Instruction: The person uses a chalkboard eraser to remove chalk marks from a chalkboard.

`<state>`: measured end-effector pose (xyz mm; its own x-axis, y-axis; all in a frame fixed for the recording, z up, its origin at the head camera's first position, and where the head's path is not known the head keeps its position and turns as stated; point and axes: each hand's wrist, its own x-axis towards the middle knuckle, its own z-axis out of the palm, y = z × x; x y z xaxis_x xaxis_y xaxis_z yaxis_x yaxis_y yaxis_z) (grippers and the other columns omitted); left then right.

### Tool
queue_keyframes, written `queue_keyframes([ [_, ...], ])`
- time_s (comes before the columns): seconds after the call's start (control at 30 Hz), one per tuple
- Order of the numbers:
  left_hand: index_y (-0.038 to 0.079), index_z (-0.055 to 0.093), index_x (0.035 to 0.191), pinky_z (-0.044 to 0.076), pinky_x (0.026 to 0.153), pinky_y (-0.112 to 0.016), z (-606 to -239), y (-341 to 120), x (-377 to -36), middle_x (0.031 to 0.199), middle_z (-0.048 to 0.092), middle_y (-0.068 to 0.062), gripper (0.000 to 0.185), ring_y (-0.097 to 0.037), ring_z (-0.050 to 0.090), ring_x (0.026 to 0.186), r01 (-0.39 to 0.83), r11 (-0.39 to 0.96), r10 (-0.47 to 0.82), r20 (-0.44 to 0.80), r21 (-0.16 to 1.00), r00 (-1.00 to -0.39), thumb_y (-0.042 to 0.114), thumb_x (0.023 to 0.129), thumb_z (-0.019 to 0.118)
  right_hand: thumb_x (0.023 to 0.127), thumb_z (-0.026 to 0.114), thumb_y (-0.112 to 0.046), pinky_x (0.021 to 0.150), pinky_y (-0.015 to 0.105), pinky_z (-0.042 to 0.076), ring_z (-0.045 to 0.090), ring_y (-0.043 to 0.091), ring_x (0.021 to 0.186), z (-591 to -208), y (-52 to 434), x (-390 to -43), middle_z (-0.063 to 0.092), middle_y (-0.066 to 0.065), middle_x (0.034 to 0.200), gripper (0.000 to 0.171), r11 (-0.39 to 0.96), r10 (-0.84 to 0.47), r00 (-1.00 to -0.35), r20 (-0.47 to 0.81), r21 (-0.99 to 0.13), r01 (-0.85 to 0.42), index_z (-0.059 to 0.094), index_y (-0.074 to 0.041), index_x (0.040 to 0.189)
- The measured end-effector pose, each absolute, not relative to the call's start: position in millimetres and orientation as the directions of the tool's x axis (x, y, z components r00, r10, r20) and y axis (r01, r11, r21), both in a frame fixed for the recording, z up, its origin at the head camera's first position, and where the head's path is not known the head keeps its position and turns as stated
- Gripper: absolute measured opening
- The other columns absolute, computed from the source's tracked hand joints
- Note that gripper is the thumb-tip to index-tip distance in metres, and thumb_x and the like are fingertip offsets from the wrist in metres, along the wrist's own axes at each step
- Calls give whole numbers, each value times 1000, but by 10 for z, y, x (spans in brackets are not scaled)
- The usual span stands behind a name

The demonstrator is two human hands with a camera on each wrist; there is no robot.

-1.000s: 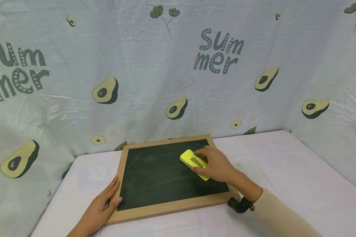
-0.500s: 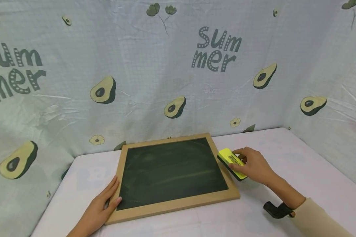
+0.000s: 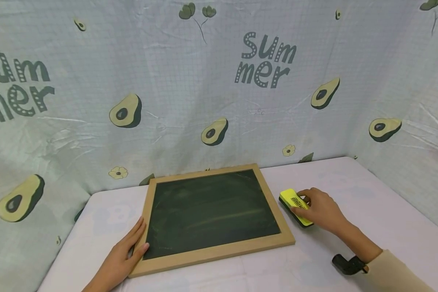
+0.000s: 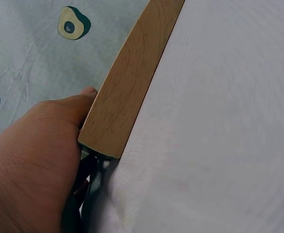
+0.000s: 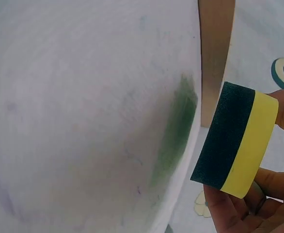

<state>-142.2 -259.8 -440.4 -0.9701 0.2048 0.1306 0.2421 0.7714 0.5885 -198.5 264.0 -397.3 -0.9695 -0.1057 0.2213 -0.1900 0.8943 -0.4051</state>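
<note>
**Eraser held beside the chalkboard**

The likeliest slip, judging from this moment, was a smear of chalk dust on the white tablecloth (image 3: pixel 350 211): the eraser's dark felt face was turned toward the cloth, and the right wrist view already showed a greenish stain on the fabric near the frame. A second risk was the chalkboard (image 3: pixel 209 213) shifting if the steadying hand eased off, since the board lay loose on the cloth. A loose pinch could also have let the eraser tip onto its side.

The right hand (image 3: pixel 323 211) held the yellow eraser (image 3: pixel 295 207) with curled fingers (image 5: pixel 239 213) and thumb clamped on its long sides, pinching it across its width. The eraser sat at about 3 o'clock from the board, just beside the wooden frame and apart from it. Whether its felt touched the cloth could not be told.

The left hand (image 3: pixel 122 255) lay at about 8 o'clock from the board, fingers fairly straight and close together, pressed against the frame's near left corner (image 4: pixel 120 104). A curtain printed with avocados (image 3: pixel 125 111) hung behind, at 12 o'clock.
</note>
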Motion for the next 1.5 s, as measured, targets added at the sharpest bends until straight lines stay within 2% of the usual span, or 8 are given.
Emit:
queue_keyframes([
  [0.17, 0, 32, 147, 27, 102, -60, -4407, -2598, -1417, 156, 21, -12, 70, -40, 25, 138, 229, 771, 198, 117, 595, -973, 43, 96, 55, 78, 78, -34, 58, 36, 49, 58, 22, 78, -3998, 2618, -2013, 61, 12, 92, 59, 901, -109, -977, 186, -397, -176, 62, 8, 116],
  [0.4, 2, 34, 147, 19, 107, -17, -4394, -2610, -1404, 156, 23, -10, 68, -37, 27, 138, 241, 775, 193, 144, 585, -971, 42, 96, 56, 78, 78, -35, 57, 35, 48, 57, 21, 76, -3994, 2597, -2029, 61, 13, 92, 62, 907, -106, -983, 149, -392, -157, 61, 9, 118],
  [0.53, 2, 34, 147, 29, 107, -47, -4380, -2610, -1405, 156, 23, -11, 67, -38, 27, 137, 242, 776, 198, 138, 583, -970, 40, 96, 56, 77, 78, -37, 57, 36, 48, 56, 21, 75, -3994, 2580, -2039, 60, 13, 91, 65, 911, -103, -986, 128, -385, -145, 60, 10, 119],
  [0.73, 1, 35, 147, 30, 104, -51, -4405, -2617, -1411, 156, 23, -11, 69, -37, 28, 137, 237, 786, 192, 138, 571, -972, 42, 96, 55, 76, 79, -41, 56, 37, 47, 55, 21, 74, -4003, 2548, -2049, 60, 14, 91, 70, 917, -98, -989, 111, -375, -133, 59, 10, 119],
  [0.8, 2, 35, 147, 28, 109, -37, -4415, -2618, -1411, 156, 23, -9, 69, -35, 28, 137, 227, 790, 183, 134, 569, -974, 43, 95, 56, 75, 79, -43, 55, 36, 47, 54, 20, 74, -4006, 2543, -2041, 60, 13, 91, 72, 919, -99, -990, 104, -371, -131, 59, 10, 120],
  [1.03, 0, 35, 146, 31, 102, -59, -4276, -2601, -1412, 151, 31, -19, 69, -42, 31, 134, 192, 784, 165, 100, 590, -981, 43, 96, 55, 82, 69, -54, 63, 47, 53, 60, 33, 89, -3885, 2587, -1992, 59, 19, 103, 75, 934, -158, -982, 100, -308, -181, 56, 6, 125],
  [1.2, 3, 43, 144, 24, 98, -70, -3973, -2657, -1444, 142, 43, -23, 65, -50, 35, 129, 241, 883, 150, 245, 402, -958, 41, 93, 60, 88, 63, -51, 87, 65, 41, 42, 48, 122, -3641, 2654, -1978, 44, 28, 135, 74, 898, -284, -937, 202, -287, -334, 48, 2, 136],
  [1.5, 26, 11, 156, 2, 89, -84, -3686, -2798, -1437, 159, 14, -10, 92, -61, 5, 133, 253, 962, 218, 264, 105, -940, 60, 85, 59, 89, 58, -54, 101, 73, 13, 8, 46, 141, -3383, 2631, -1997, 18, 20, 156, 85, 886, -386, -886, 257, -163, -433, 25, -8, 152],
])
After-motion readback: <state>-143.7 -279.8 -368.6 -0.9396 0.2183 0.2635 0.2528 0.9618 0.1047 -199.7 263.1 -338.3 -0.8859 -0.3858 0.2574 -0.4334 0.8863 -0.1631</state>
